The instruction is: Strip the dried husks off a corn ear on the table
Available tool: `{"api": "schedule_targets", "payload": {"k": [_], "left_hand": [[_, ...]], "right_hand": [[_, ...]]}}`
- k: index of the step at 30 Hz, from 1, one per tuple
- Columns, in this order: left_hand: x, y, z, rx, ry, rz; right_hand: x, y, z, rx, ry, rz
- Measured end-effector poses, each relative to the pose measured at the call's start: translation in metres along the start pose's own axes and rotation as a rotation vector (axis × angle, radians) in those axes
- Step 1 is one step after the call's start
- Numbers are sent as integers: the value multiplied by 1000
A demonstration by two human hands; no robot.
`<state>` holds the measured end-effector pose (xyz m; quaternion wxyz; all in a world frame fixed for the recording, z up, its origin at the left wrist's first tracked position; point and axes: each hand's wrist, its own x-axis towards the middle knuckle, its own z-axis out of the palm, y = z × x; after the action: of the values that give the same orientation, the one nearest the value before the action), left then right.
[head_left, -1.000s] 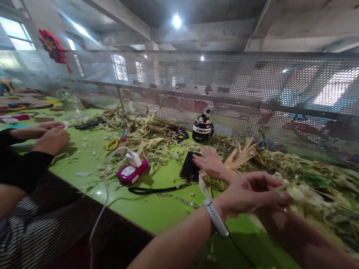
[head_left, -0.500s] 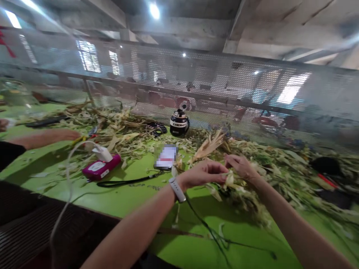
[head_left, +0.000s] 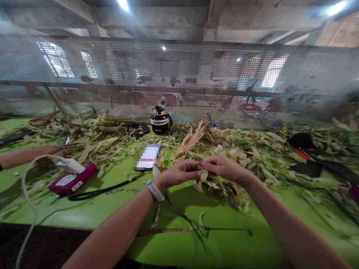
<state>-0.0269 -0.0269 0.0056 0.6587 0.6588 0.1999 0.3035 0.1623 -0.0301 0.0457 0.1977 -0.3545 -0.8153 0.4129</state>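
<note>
Over the green table (head_left: pixel 179 254), my left hand (head_left: pixel 179 173), with a pale watch band on its wrist, is closed on a pale bunch of corn husk (head_left: pixel 204 176). My right hand (head_left: pixel 226 167) meets it there, thumb and fingers pinched on the same husk. Fingers cover much of the held part. Shredded husk pieces (head_left: pixel 235 196) lie just below my right hand. Behind both hands stands a tan sheaf of dry husk (head_left: pixel 193 138). A dark thin cord (head_left: pixel 196 229) trails over the table in front of me.
Loose husk strips (head_left: pixel 103 145) cover the table's back. A phone (head_left: pixel 148 157), a black bottle (head_left: pixel 160 120) and a magenta power strip (head_left: pixel 73 179) with a white plug stand left. Another person's hand (head_left: pixel 42 153) is at far left. Perforated metal screen (head_left: pixel 179 71) runs behind.
My view has swung to the right, so things sit further left. My right hand has closed in on my left, and their fingers now meet at the husk.
</note>
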Motion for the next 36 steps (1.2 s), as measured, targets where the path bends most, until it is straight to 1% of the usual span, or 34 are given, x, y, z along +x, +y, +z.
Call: {"api": "schedule_targets", "payload": {"k": [2,4,8,9,11,14,16,18,21,23,26,27,29,31,33,34,36], "left_hand": [[-1,2,0,3,17,-8],[-3,4,0,9,14,-30],[-4,8,1,27,9,-74],[-4,8,2,16,19,-79],[-4,8,3,-45,38,-88],[-3,6,7,-212,40,-89],[-2,4,9,-259,41,-78],[0,2,12,-198,42,-71],[0,1,14,-49,6,-98],[-1,2,13,-5,-19,-111],[0,1,10,10,-8,-100],[0,1,9,4,10,-88],[3,-1,6,-29,101,-46],[5,-1,5,-67,228,0],[7,-2,5,-91,312,21],[8,-1,5,-96,325,19],[8,-1,6,-90,308,-1]], "right_hand": [[2,1,1,25,25,-15],[5,4,2,-7,97,-29],[12,13,4,-222,345,-62],[14,14,5,-272,390,-82],[16,15,7,-332,433,-117],[19,15,9,-351,438,-144],[20,15,10,-355,437,-169],[21,17,11,-368,434,-201],[21,20,13,-382,441,-226],[21,21,14,-376,451,-217],[20,20,13,-322,473,-167],[19,19,12,-277,486,-133],[16,16,8,-136,497,-38],[13,13,5,15,439,55],[10,10,3,88,346,105],[9,9,3,100,320,107],[10,9,4,100,334,76]]}}
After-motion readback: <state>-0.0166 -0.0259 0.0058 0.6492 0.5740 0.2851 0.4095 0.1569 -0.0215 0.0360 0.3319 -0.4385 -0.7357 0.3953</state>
